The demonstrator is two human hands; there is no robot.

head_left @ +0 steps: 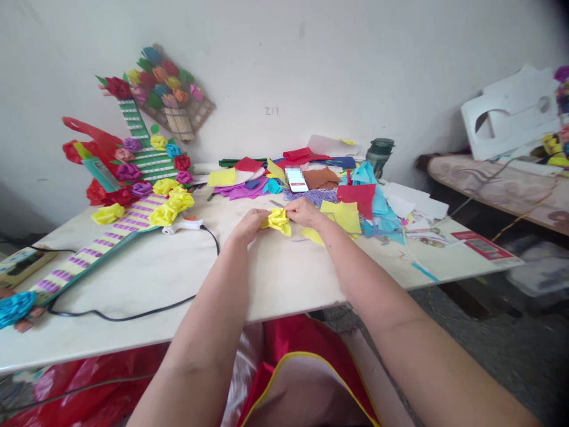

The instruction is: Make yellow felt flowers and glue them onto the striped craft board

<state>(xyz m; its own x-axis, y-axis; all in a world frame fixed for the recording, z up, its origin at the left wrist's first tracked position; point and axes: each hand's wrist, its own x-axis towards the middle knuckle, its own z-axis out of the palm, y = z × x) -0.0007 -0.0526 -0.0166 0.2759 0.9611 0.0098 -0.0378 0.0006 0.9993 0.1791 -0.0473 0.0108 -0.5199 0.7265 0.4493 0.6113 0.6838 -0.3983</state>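
Observation:
Over the white table, a yellow crepe-paper flower sits between my two hands. My left hand is closed on its left side, with the fingers pinching the petals. My right hand is pinched against the flower's right edge. A thin grey blade-like piece shows just behind the flower, beside my right fingertips; I cannot tell whether it is held. Beside and beneath my right wrist lie yellow paper squares. To the left of my left hand rests a white glue gun with a black cord.
A flower-trimmed green and white striped panel leans at the left above a purple-striped strip. Coloured paper, a phone and a dark bottle stand along the wall. A side table holds white foam cutouts.

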